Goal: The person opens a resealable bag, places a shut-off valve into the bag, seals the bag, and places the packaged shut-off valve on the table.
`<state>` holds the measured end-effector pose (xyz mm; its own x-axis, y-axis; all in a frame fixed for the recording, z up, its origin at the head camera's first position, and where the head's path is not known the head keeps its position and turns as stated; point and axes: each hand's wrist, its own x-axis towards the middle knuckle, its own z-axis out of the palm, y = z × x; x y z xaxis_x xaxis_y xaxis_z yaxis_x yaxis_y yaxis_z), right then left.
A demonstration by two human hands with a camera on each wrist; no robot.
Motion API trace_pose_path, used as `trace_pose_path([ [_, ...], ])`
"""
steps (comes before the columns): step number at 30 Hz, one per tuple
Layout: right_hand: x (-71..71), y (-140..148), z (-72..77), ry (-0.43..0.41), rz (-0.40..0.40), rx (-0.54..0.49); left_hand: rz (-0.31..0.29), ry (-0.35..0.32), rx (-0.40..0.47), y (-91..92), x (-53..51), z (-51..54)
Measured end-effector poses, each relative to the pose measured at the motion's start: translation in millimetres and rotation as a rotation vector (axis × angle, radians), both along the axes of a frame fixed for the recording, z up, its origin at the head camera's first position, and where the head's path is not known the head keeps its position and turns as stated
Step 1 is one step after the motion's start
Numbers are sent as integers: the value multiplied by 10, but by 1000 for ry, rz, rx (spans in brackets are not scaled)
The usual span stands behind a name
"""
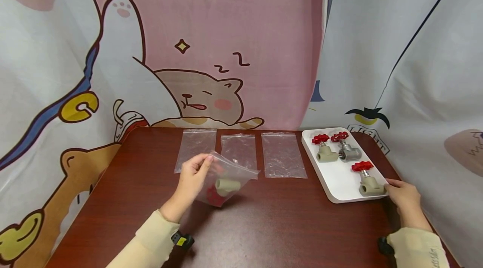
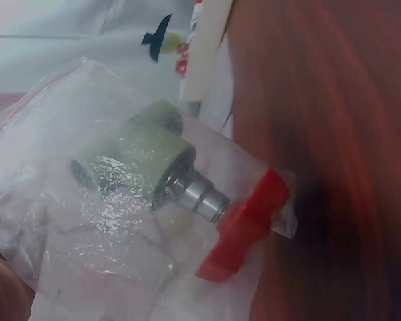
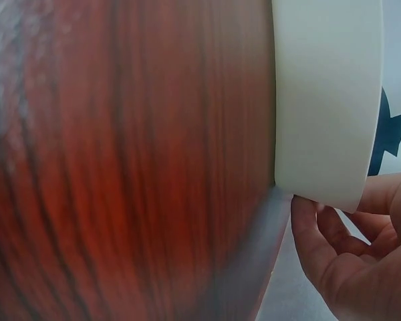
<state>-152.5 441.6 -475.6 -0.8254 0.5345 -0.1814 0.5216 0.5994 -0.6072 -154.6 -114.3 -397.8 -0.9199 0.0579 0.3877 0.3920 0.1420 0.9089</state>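
Head view: my left hand [image 1: 192, 178] pinches a clear bag [image 1: 237, 170] by its upper corner; a red-handled valve [image 1: 227, 186] sits inside, above the table [image 1: 294, 222]. My right hand [image 1: 405, 196] grips the white tray [image 1: 336, 178] by its near right corner, at the table's right edge. "ZZ" reads on the pink curtain [image 1: 275, 29]. Left wrist: the bagged valve, blurred. Right wrist: thumb at the tray's rim, curled fingers at its base.

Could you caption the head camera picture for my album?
Left hand pinches a clear bag holding a red-handled valve; right hand grips a white tray of three more valves.
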Motion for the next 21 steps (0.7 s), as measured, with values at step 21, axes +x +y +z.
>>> trace_pose_path([
  [21,-8,13,5,-5,31,27,378,-23,-124,-1137,-265,100],
])
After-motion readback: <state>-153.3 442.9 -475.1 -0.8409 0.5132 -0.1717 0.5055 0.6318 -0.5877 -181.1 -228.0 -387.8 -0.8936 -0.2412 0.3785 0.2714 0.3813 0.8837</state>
